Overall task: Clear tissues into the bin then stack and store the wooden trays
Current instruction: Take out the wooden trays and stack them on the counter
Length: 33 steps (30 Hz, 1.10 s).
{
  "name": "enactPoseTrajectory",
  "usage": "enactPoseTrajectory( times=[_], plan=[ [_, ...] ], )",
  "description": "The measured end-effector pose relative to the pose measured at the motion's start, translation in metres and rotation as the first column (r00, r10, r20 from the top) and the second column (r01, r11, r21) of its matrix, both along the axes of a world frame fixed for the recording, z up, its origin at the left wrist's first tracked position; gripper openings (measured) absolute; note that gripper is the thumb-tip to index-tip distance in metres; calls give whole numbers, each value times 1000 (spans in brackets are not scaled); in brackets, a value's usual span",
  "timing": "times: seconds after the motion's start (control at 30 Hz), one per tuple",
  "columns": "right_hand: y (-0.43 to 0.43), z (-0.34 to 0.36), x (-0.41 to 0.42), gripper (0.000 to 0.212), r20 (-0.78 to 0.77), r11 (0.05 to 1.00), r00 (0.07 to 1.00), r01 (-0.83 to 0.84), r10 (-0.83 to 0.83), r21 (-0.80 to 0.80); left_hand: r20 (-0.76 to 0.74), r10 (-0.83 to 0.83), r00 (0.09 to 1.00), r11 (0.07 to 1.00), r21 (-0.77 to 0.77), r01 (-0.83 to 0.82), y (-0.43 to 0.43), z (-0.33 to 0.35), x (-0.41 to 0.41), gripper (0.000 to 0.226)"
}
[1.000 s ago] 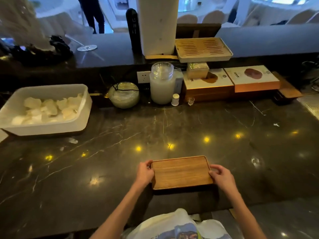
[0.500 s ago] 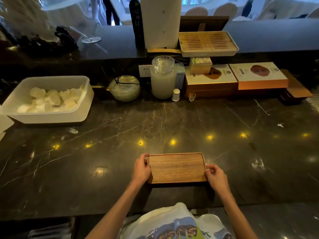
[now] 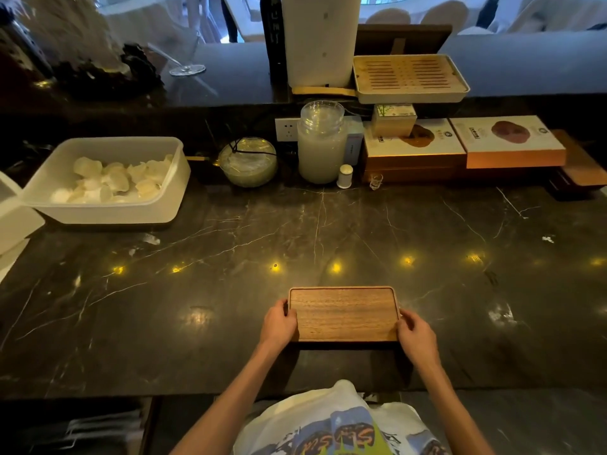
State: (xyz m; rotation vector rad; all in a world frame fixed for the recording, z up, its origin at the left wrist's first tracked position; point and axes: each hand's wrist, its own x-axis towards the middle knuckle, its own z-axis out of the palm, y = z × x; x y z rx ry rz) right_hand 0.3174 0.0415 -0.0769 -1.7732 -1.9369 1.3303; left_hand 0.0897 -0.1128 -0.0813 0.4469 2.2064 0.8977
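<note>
A flat wooden tray (image 3: 345,313) lies near the front edge of the dark marble counter (image 3: 230,323); whether it is a single tray or a stack, I cannot tell. My left hand (image 3: 278,323) grips its left short side and my right hand (image 3: 416,333) grips its right short side. The tray's top is bare. At the far left stands a white plastic bin (image 3: 108,211) holding several crumpled white tissues (image 3: 111,182).
Along the back stand a glass bowl (image 3: 248,162), a tall glass jar (image 3: 322,142), a small white bottle (image 3: 345,176), a tiny glass (image 3: 376,181), stacked boxes (image 3: 460,149), a slatted tea tray (image 3: 410,77), a white cylinder (image 3: 320,37) and a wine glass (image 3: 187,67).
The tray has turned from slightly tilted to square with the counter edge, both hands staying on its ends. The view has shifted a little.
</note>
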Motion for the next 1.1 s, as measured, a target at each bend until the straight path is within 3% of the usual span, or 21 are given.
enactPoseTrajectory(
  times=[0.1,0.23,0.43,0.67,0.83,0.97,1.1],
  plan=[
    [-6,-2,-6,50,-159,997,986,51,-59,-55,68,-38,997,999,-1,38,-1,0,1,33],
    [-17,-4,-11,49,-279,992,960,-8,-27,-126,132,-53,990,999,14,51,-2,3,0,30],
    [-14,-8,-4,57,-324,983,945,-27,-34,-182,279,8,960,989,138,-49,-5,10,15,29],
    [-13,-9,-3,55,-352,974,934,-24,-58,-224,315,58,947,975,185,-121,-8,11,23,43],
    [-7,-6,1,48,-368,973,929,-47,-41,-227,410,31,911,976,184,-116,-11,13,15,38],
    [-5,-7,0,52,-366,974,921,54,-135,-222,430,41,902,976,178,-129,-11,12,10,27],
    [-5,-11,-1,53,-364,969,928,-13,-81,-248,426,-28,904,984,171,-50,-12,10,12,35]
  ],
)
